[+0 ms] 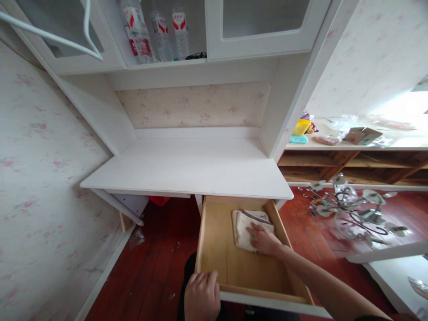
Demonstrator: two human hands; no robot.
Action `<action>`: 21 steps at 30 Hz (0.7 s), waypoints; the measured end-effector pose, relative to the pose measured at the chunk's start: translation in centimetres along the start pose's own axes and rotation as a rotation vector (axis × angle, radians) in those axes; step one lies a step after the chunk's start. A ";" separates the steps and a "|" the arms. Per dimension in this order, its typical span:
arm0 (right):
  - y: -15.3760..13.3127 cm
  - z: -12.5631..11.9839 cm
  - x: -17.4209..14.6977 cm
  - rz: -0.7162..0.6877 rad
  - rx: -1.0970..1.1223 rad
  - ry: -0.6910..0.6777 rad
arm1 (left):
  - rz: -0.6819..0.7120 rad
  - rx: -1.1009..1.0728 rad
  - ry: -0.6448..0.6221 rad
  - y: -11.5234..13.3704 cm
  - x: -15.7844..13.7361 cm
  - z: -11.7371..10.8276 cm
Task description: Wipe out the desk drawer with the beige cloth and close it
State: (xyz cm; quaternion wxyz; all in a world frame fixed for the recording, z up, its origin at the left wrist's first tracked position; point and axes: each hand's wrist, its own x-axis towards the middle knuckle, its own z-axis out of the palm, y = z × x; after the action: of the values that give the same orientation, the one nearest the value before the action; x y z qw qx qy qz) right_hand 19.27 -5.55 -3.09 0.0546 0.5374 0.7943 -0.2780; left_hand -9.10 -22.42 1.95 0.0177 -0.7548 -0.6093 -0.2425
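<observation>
A wooden drawer (217, 249) is pulled out from under the white desk (187, 167). Inside it, towards the back right, lies a folded cream cloth (242, 234) with a dark stripe. My right hand (262, 238) reaches in over the drawer's right side and rests on the cloth, fingers stretched out and apart. At the drawer's front left corner, my left hand (202, 294) is closed over the rim. Its fingertips are partly hidden. The cloth's right part is covered by my right hand.
Plastic bottles (180, 33) stand on the shelf above the desk. A metal chandelier (354, 214) lies on the red wooden floor (160, 263) to the right. Beyond it, a low wooden shelf unit (307, 158) bears a cardboard box (363, 135) and plastic bags. Flowered wall (43, 187) bounds the left.
</observation>
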 end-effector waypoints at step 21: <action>-10.1 3.3 -3.6 -0.277 -0.043 -0.090 | 0.000 0.020 -0.009 0.2 0.1 -0.3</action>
State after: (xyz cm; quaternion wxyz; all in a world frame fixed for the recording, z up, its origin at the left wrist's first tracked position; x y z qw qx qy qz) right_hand 11.17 -12.88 -0.59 0.0630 0.4083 0.8634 -0.2897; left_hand -9.04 -22.48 2.24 0.0225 -0.7558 -0.6117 -0.2328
